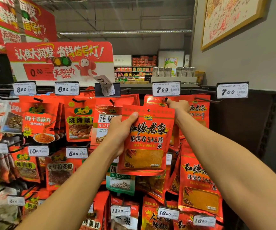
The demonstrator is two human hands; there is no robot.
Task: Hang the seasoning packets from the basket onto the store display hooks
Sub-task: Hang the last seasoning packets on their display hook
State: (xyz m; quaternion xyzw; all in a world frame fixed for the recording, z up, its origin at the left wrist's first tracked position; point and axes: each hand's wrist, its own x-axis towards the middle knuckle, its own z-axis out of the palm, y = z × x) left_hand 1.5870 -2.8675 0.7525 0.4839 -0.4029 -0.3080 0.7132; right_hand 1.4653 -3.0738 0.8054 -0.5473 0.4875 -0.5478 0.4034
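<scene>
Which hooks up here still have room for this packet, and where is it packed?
Free: the bare hook under the 7.00 tag, beside the grey wall. Crowded: every hook leftward, from the 7.99 tag to the 8.50 tag, carries red packets.

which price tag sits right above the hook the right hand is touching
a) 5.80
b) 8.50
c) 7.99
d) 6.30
c: the right hand reaches up to the hook tip directly under the 7.99 price tag, while the left hand holds the seasoning packet just below and to the left of that hook.
</scene>
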